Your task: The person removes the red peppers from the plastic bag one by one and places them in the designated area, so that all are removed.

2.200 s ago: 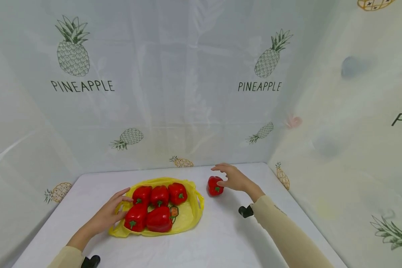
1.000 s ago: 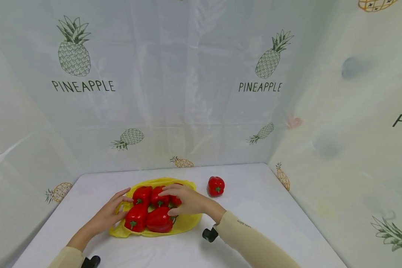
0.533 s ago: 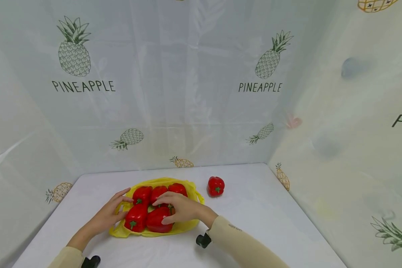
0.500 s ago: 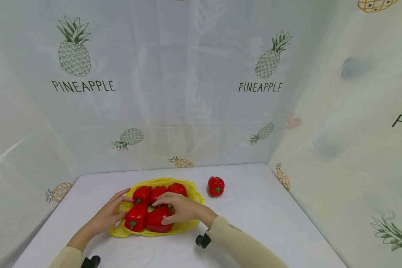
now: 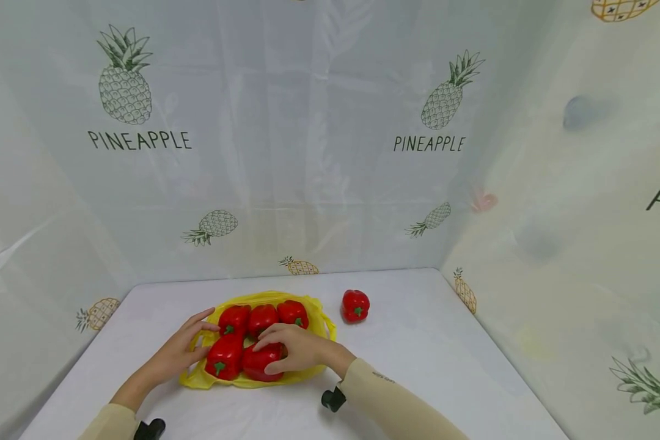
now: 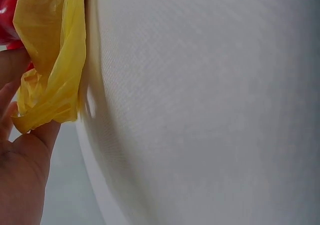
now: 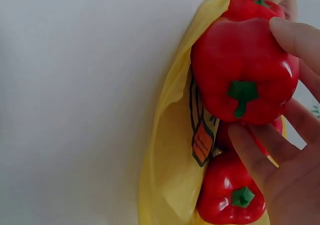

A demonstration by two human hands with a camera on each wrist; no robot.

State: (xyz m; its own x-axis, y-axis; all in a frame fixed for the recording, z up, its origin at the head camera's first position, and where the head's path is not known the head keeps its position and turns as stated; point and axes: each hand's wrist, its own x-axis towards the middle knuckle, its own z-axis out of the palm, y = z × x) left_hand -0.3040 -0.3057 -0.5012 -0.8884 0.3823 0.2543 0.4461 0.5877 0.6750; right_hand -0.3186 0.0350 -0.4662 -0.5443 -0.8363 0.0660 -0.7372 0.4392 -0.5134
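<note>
A yellow plastic bag (image 5: 315, 366) lies spread on the table with several red bell peppers on it. My right hand (image 5: 299, 349) grips the front right bell pepper (image 5: 258, 362), thumb on its near side and fingers over the far side. In the right wrist view this bell pepper (image 7: 240, 60) shows its green stem between thumb and fingers. My left hand (image 5: 177, 353) holds the bag's left end, beside the front left bell pepper (image 5: 223, 357). In the left wrist view the bag's edge (image 6: 70, 75) passes between the left hand's (image 6: 22, 170) thumb and fingers.
Three more bell peppers stand in a row at the bag's back, among them the back right one (image 5: 293, 313). A single bell pepper (image 5: 355, 305) stands on the white table (image 5: 412, 342) right of the bag. Pineapple-printed curtains (image 5: 275, 122) enclose the table.
My right hand has left the lone bell pepper, moved left over the bag and come down onto the front right bell pepper. My left hand has stayed at the bag's left end.
</note>
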